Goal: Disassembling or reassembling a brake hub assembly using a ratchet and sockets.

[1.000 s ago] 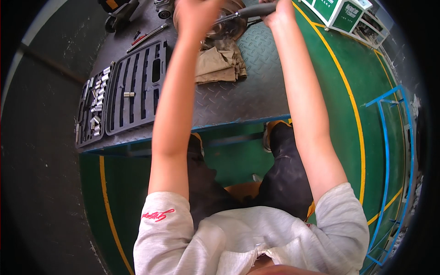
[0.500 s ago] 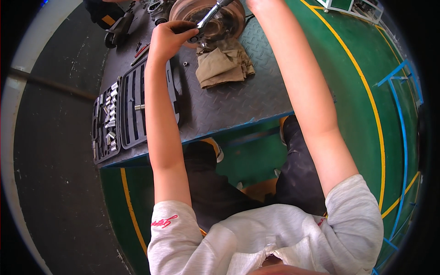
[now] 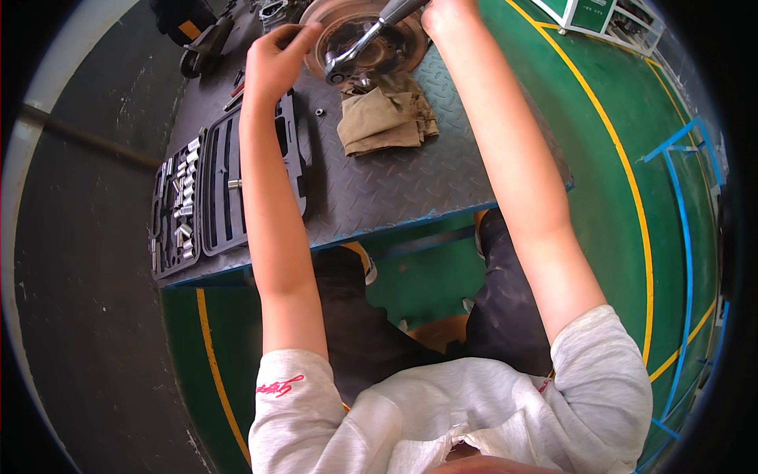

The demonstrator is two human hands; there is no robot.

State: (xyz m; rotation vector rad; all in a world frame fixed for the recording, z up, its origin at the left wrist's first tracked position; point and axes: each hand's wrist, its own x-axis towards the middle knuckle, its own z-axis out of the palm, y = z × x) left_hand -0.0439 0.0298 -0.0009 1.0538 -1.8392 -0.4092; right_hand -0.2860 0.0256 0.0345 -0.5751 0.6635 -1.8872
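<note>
A rusty brake disc [image 3: 414,39] with a dark hub lies at the far end of the bench. Across it slants a ratchet wrench [image 3: 365,38], its chrome head low over the hub's near left side. At the upper edge my right hand [image 3: 452,16] closes on the grey handle end; part of this hand is cut off by the picture. My left hand [image 3: 276,62] is off the wrench, beside the disc's left rim, with thumb and forefinger stretched and nothing visible between them. Just in front of the disc sits a folded brown cloth [image 3: 383,122].
An opened black socket case [image 3: 215,197] with several chrome sockets lies left on the steel checker-plate bench [image 3: 379,186]. One small loose socket [image 3: 320,112] lies near the cloth. Red-handled tools [image 3: 234,96] and metal parts [image 3: 278,9] are further back. A blue frame [image 3: 685,237] stands right.
My left hand has let go of the ratchet head and moved up and left to the disc's rim. The wrench's head and handle sit slightly lower in view.
</note>
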